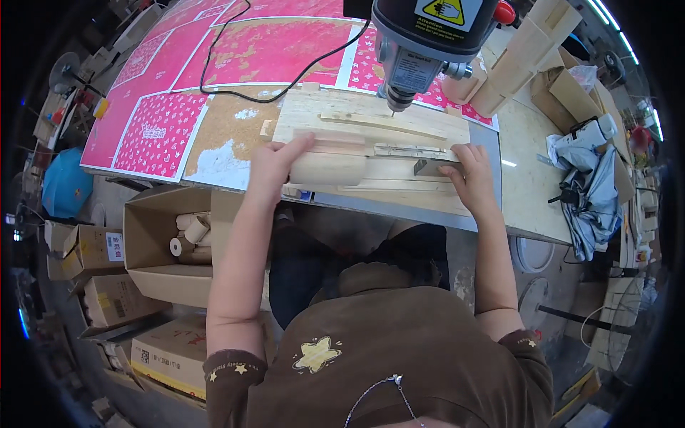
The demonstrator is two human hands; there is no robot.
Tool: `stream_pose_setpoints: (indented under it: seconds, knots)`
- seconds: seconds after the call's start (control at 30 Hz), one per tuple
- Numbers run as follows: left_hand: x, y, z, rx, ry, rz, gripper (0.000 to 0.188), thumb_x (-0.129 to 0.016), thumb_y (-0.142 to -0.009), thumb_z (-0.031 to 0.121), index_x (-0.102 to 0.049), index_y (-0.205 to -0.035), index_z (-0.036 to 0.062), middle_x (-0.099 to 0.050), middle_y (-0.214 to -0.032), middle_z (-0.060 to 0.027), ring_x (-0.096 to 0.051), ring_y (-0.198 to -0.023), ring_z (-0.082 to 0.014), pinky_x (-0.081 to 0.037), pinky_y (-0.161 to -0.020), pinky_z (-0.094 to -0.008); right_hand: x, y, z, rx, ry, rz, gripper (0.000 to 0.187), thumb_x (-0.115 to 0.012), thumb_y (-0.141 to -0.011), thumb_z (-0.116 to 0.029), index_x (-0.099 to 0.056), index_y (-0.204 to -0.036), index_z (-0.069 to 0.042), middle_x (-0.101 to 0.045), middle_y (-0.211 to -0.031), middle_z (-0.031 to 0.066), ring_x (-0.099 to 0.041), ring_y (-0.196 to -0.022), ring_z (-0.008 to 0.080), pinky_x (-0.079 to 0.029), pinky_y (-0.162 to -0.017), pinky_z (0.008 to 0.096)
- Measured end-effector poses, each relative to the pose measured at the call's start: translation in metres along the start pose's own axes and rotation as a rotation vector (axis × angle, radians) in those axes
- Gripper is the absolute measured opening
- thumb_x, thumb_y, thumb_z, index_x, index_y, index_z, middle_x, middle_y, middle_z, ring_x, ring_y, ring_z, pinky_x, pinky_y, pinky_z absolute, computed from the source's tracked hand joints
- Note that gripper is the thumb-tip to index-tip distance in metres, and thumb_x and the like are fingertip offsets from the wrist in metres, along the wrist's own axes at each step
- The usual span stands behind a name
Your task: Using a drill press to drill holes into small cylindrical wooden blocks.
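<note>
The left hand (284, 158) clamps the rounded pale-wood block (330, 170) on the pale-wood jig board (307, 113); the right hand (471, 175) touches a flat dark-grey plate (429, 167), grip unclear. Best seat the block flush, fingers clear of the slim metal drill bit (392, 114).

Bright in here, and there they are near two o'clock, white tube lights (601, 11) blazing away! They light the worktop (531, 192) clearly, a streak of glare (509, 163) flaring between two and three. Below it, toward six, shadow swallows the trousers (296, 267). Just above centre, the wooden cylinder (328, 171) smears, ghosted! Straight edges bow toward a black rim, and clutter (66, 69) near ten turns dim, soft.
</note>
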State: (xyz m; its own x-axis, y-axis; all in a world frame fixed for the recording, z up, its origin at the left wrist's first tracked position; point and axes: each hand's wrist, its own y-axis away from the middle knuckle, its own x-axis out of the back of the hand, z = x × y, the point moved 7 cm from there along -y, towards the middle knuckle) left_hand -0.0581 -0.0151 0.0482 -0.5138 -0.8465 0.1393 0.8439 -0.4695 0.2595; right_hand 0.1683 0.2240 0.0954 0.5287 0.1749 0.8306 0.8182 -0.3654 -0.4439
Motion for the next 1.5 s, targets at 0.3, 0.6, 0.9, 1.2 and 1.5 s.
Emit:
stream_pose_setpoints:
  seconds: [0.3,0.6,0.9,1.2,1.5]
  knots:
    - [-0.092,0.004,-0.019,0.106,0.162,-0.229,0.052,-0.071,-0.069,0.048,-0.062,-0.075,-0.0034,-0.056,-0.063,-0.0047,-0.051,-0.056,-0.0092,-0.039,-0.049,-0.0227,-0.002,0.001,-0.01,0.056,0.008,0.029,0.034,-0.071,-0.066,-0.009,-0.054,-0.094,-0.003,-0.054,-0.084,0.0102,-0.047,-0.081,0.03,-0.041,-0.071,0.0382]
    - [-0.09,0.019,0.007,-0.745,-0.297,-0.092,0.066,-0.081,-0.058,0.029,-0.055,-0.112,0.002,-0.058,-0.099,-0.0114,-0.057,-0.087,-0.0213,-0.044,-0.075,-0.0318,-0.01,-0.01,0.001,-0.052,0.006,0.126,0.036,-0.071,-0.065,-0.009,-0.056,-0.097,-0.003,-0.056,-0.086,0.0115,-0.048,-0.082,0.0315,-0.041,-0.072,0.0389]
    - [-0.07,-0.018,-0.009,-0.812,-0.655,0.093,0.062,-0.08,-0.053,0.027,-0.06,-0.11,0.0156,-0.058,-0.094,-0.0032,-0.052,-0.094,-0.0221,-0.028,-0.087,-0.0412,-0.033,-0.036,-0.012,-0.079,0.007,0.129,0.039,-0.072,-0.064,-0.009,-0.058,-0.1,-0.005,-0.058,-0.089,0.0116,-0.051,-0.086,0.031,-0.043,-0.074,0.04]
    - [-0.068,-0.022,-0.009,-0.774,-0.65,-0.022,0.057,-0.078,-0.057,0.027,-0.06,-0.11,0.0164,-0.054,-0.079,0.0004,-0.051,-0.087,-0.0197,-0.026,-0.087,-0.0404,0.082,-0.093,-0.004,0.077,-0.443,0.578,0.038,-0.065,-0.08,-0.011,-0.05,-0.114,-0.004,-0.055,-0.11,0.0082,-0.052,-0.1,0.018,-0.041,-0.087,0.0308]
    - [-0.072,-0.021,-0.008,-0.815,-0.657,-0.001,0.056,-0.077,-0.058,0.027,-0.06,-0.11,0.0177,-0.054,-0.079,0.0003,-0.051,-0.086,-0.0199,-0.026,-0.086,-0.0393,0.123,-0.172,-0.012,-0.066,-0.175,0.382,0.026,-0.053,-0.089,-0.021,-0.059,-0.101,0.001,-0.059,-0.081,0.0042,-0.052,-0.074,0.0099,-0.042,-0.067,0.021]
